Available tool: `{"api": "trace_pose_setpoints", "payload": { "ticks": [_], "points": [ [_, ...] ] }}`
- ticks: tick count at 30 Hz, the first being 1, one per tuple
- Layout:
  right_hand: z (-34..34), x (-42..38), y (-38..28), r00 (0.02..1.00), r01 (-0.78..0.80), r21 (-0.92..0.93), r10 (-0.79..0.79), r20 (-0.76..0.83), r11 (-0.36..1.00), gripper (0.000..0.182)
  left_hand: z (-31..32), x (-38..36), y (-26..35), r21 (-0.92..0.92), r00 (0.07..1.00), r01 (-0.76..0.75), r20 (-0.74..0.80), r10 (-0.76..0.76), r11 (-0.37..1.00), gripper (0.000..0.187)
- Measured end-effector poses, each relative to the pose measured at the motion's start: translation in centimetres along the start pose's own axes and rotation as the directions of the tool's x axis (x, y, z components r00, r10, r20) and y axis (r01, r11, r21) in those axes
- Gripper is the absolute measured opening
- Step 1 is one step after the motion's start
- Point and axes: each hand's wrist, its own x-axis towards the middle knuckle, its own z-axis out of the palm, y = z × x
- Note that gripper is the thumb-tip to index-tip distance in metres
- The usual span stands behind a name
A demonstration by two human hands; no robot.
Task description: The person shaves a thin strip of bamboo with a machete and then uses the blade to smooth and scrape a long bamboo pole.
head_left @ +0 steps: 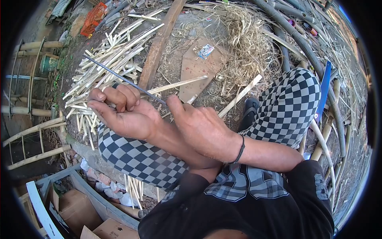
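My left hand [125, 113] is turned palm up with its fingers curled in and the thumb near the index finger; what they hold, if anything, is hidden. A dark band shows on one finger. My right hand [201, 125], with a black cord at the wrist, is closed on the near end of a long thin blade [113, 73]. This blade slants up and left, just beyond my left fingers. Under it, a pale bamboo strip [181, 83] runs rightward from beside my left hand across a wooden plank [159, 47] and over flattened cardboard [193, 67].
Split bamboo strips [115, 55] are piled at the left, curly shavings [244, 44] at the top. A blue saw [325, 85] stands beside my checkered right knee [296, 93]. Poles [306, 47] lie at the right. Bottom left holds a wooden frame [99, 199] around cardboard boxes [77, 211].
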Motion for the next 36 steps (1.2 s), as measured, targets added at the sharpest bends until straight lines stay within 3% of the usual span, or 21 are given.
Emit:
{"api": "trace_pose_setpoints", "payload": {
  "ticks": [2, 3, 6, 7, 10, 11, 15, 18, 20, 23, 26, 27, 28, 30, 33, 36],
  "points": [
    [-0.2, 0.0, -0.5, 0.999, 0.011, 0.04, -0.01, -0.043, 0.999, 0.026, 0.7, -0.3, -1.1, 0.283, 0.936, -0.143, -0.271, 0.222, 0.948, 0.025],
    [-0.3, 0.2, -0.3, 0.999, 0.008, 0.043, -0.006, -0.045, 0.999, 0.026, 0.9, -0.3, -1.8, 0.337, 0.897, -0.146, -0.352, 0.269, 0.93, 0.024],
    [-0.6, 0.4, 0.8, 0.999, -0.007, 0.041, 0.008, -0.034, 0.999, 0.026, 1.1, -0.4, -3.3, 0.354, 0.873, -0.012, -0.452, 0.182, 0.935, 0.026],
    [-0.4, 0.4, 1.3, 1.0, -0.013, 0.022, 0.014, -0.013, 1.0, 0.026, 0.8, -0.6, -3.2, 0.346, 0.926, -0.032, -0.344, 0.158, 0.938, 0.024],
    [-0.5, 0.2, 1.7, 1.0, -0.022, -0.009, 0.022, -0.01, 1.0, 0.026, 1.0, -0.6, -2.5, 0.309, 0.93, -0.054, -0.332, 0.161, 0.949, 0.021],
    [-0.4, 0.1, 1.6, 1.0, -0.018, -0.013, 0.018, -0.017, 1.0, 0.026, 0.2, -0.8, -1.4, 0.233, 0.979, -0.081, -0.165, 0.122, 0.969, 0.02],
    [-1.1, -0.1, 0.7, 0.999, 0.02, 0.036, -0.019, -0.042, 0.999, 0.026, 2.0, -0.8, 1.3, 0.302, 0.985, -0.163, -0.01, 0.174, 0.939, 0.033],
    [-1.1, -0.7, 0.2, 0.999, 0.036, 0.045, -0.035, -0.023, 0.998, 0.026, 2.3, -1.3, 3.3, 0.299, 0.971, -0.241, 0.076, 0.228, 0.923, 0.022],
    [-1.1, -1.0, 0.4, 0.999, 0.047, 0.038, -0.046, -0.013, 0.998, 0.026, 1.6, -1.1, 3.0, 0.267, 0.969, -0.247, 0.092, 0.231, 0.931, 0.023],
    [-0.6, -1.2, 1.7, 0.999, -0.033, 0.035, 0.033, -0.006, 0.999, 0.028, 0.0, -0.1, 1.2, 0.115, 0.988, -0.031, 0.154, 0.012, 0.993, 0.027],
    [-0.3, -1.3, 2.8, 0.998, -0.058, 0.036, 0.057, 0.017, 0.998, 0.031, 1.3, 0.0, 1.1, 0.155, 0.985, -0.032, 0.172, 0.005, 0.987, 0.027],
    [-0.2, -1.4, 3.0, 0.998, -0.056, 0.037, 0.056, 0.016, 0.998, 0.031, 3.2, -0.4, 1.0, 0.258, 0.997, -0.046, 0.067, 0.029, 0.965, 0.026],
    [-0.2, -1.5, 3.2, 0.996, -0.086, 0.03, 0.085, 0.035, 0.996, 0.034, 3.1, -0.3, 1.2, 0.257, 0.997, -0.049, 0.07, 0.032, 0.965, 0.026],
    [-0.3, -1.6, 3.3, 0.993, -0.112, 0.021, 0.11, 0.051, 0.994, 0.036, 2.3, 0.1, 1.8, 0.224, 0.975, 0.049, 0.2, -0.095, 0.973, 0.026],
    [-0.6, -1.8, 3.3, 0.987, -0.139, 0.018, 0.137, 0.084, 0.99, 0.039, 1.4, 0.9, 1.4, 0.113, 0.97, -0.024, 0.244, -0.004, 0.993, 0.022],
    [-0.3, -1.8, 3.6, 0.987, -0.151, 0.024, 0.15, 0.065, 0.988, 0.041, 1.4, 0.7, 0.9, 0.119, 0.963, -0.105, 0.261, 0.071, 0.987, 0.015]
  ]
}}
